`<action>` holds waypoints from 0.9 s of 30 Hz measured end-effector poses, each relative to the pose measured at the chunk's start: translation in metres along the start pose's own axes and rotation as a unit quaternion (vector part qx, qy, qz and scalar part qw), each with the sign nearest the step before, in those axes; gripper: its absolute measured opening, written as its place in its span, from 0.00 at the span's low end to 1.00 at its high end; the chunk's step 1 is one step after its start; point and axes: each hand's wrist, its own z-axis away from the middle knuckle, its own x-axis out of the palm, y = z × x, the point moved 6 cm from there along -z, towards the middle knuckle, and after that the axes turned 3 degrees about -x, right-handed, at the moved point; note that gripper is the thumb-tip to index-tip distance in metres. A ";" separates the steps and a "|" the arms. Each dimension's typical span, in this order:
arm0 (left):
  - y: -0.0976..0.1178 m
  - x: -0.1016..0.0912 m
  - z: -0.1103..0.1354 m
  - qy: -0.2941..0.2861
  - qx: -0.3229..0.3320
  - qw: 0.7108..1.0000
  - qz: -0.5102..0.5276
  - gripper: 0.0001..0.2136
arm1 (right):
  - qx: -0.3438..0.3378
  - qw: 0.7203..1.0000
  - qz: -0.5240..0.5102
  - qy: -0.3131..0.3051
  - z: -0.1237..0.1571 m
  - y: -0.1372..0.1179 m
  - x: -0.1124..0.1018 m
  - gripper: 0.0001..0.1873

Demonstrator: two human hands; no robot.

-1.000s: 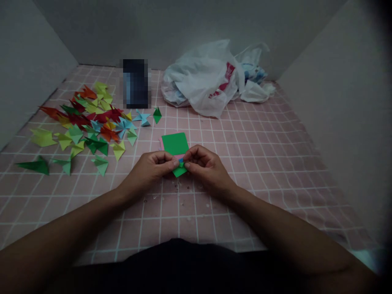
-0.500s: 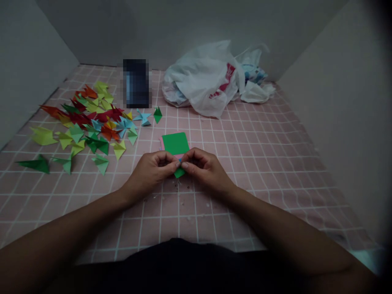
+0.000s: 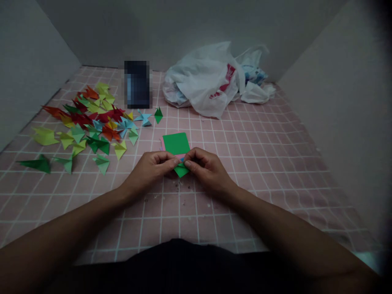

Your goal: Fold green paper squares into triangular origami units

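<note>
Between my two hands is a small folded piece of green origami paper (image 3: pixel 181 171), its pointed end toward me. My left hand (image 3: pixel 156 166) pinches its left side between thumb and fingers. On the opposite side my right hand (image 3: pixel 204 165) pinches it the same way. My fingers cover part of the folds. Just beyond the fingertips lies a stack of square paper (image 3: pixel 176 143), green on top, with pink and a bit of blue showing at its edges.
Many folded paper cranes (image 3: pixel 98 143) in green, yellow, red, orange and blue spread over the left of the pink checked cloth (image 3: pixel 260 163). A blurred dark rectangular object (image 3: pixel 137 85) stands behind them. White plastic bags (image 3: pixel 202 77) rest against the back wall.
My fingertips have drawn slightly apart, the right ones moving a little to the right. More of the folded green paper shows between them.
</note>
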 end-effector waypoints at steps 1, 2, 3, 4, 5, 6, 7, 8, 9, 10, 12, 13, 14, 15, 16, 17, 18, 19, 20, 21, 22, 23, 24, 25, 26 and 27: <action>0.000 0.000 0.000 -0.001 0.000 1.000 -0.001 0.12 | -0.002 1.000 0.006 0.000 0.000 0.000 0.000 0.06; 0.000 0.001 -0.001 -0.002 0.002 1.000 -0.003 0.12 | -0.002 1.000 0.011 0.001 0.000 -0.001 0.000 0.06; 0.001 0.001 -0.001 -0.003 0.004 1.000 -0.005 0.12 | -0.003 1.000 0.013 0.001 0.001 -0.001 0.000 0.06; 0.001 0.001 -0.002 -0.003 0.007 1.000 -0.008 0.12 | -0.002 1.000 0.013 0.000 0.001 -0.001 0.000 0.06; 0.001 0.001 -0.002 -0.003 0.009 1.000 -0.011 0.12 | -0.002 1.000 0.012 0.000 0.001 -0.001 0.000 0.06; 0.001 0.001 -0.003 -0.003 0.011 1.000 -0.015 0.12 | -0.002 1.000 0.010 0.000 0.001 -0.001 0.000 0.06; 0.002 0.001 -0.003 -0.003 0.013 1.000 -0.018 0.12 | 0.000 1.000 0.007 0.001 0.000 -0.001 0.000 0.06; 0.002 0.001 -0.004 -0.003 0.015 1.000 -0.020 0.12 | 0.001 1.000 0.003 0.002 0.000 -0.001 0.000 0.06; 0.003 0.001 -0.004 -0.003 0.018 1.000 -0.021 0.12 | 0.001 1.000 -0.001 0.003 0.000 -0.001 0.000 0.06; 0.003 0.001 -0.004 -0.004 0.020 1.000 -0.020 0.12 | 0.001 1.000 -0.005 0.005 0.000 -0.001 0.000 0.06; 0.005 0.001 -0.003 -0.005 0.025 0.999 -0.019 0.12 | 0.000 1.000 -0.010 0.006 0.000 0.000 0.000 0.07; 0.006 0.002 -0.002 -0.004 0.027 0.999 -0.020 0.12 | 0.000 1.000 -0.013 0.006 -0.001 0.000 0.000 0.07; 0.007 0.002 -0.002 -0.002 0.029 0.999 -0.021 0.12 | 0.000 1.000 -0.015 0.005 -0.001 0.001 0.000 0.07; 0.007 0.002 -0.001 0.002 0.029 0.999 -0.023 0.12 | 0.001 1.000 -0.015 0.005 -0.001 0.001 0.000 0.08; 0.007 0.002 -0.001 0.006 0.030 0.999 -0.025 0.12 | 0.003 1.000 -0.012 0.004 -0.001 0.001 0.000 0.08; 0.008 0.001 0.000 0.010 0.030 0.999 -0.025 0.13 | 0.003 1.000 -0.007 0.005 -0.002 0.001 0.000 0.09; 0.007 0.001 0.000 0.013 0.029 0.999 -0.023 0.13 | 0.002 1.000 0.001 0.005 -0.002 0.000 0.000 0.10; 0.007 0.002 0.000 0.013 0.029 0.999 -0.020 0.13 | 0.001 1.000 0.008 0.006 -0.002 0.000 -0.001 0.11; 0.006 0.002 0.000 0.012 0.029 0.999 -0.018 0.13 | 0.000 1.000 0.013 0.008 -0.001 -0.001 -0.001 0.12; 0.006 0.002 0.000 0.010 0.028 0.999 -0.016 0.13 | -0.001 1.000 0.016 0.009 -0.001 -0.001 -0.001 0.12; 0.006 0.002 0.000 0.008 0.028 0.999 -0.014 0.12 | -0.001 1.000 0.016 0.011 -0.001 -0.001 -0.001 0.12; 0.005 0.003 0.000 0.006 0.029 0.999 -0.014 0.12 | 0.000 1.000 0.015 0.011 -0.001 -0.001 -0.001 0.12; 0.006 0.003 0.000 0.007 0.030 0.999 -0.016 0.12 | 0.004 1.000 0.013 0.011 -0.001 -0.001 -0.001 0.12; 0.006 0.003 0.001 0.012 0.033 0.999 -0.018 0.12 | 0.008 1.000 0.010 0.010 -0.001 0.000 -0.001 0.12; 0.008 0.003 0.001 0.020 0.036 0.999 -0.022 0.13 | 0.011 1.000 0.005 0.009 -0.001 0.000 -0.001 0.12; 0.009 0.002 0.002 0.030 0.039 0.998 -0.024 0.13 | 0.014 1.000 0.000 0.008 -0.001 0.000 0.000 0.12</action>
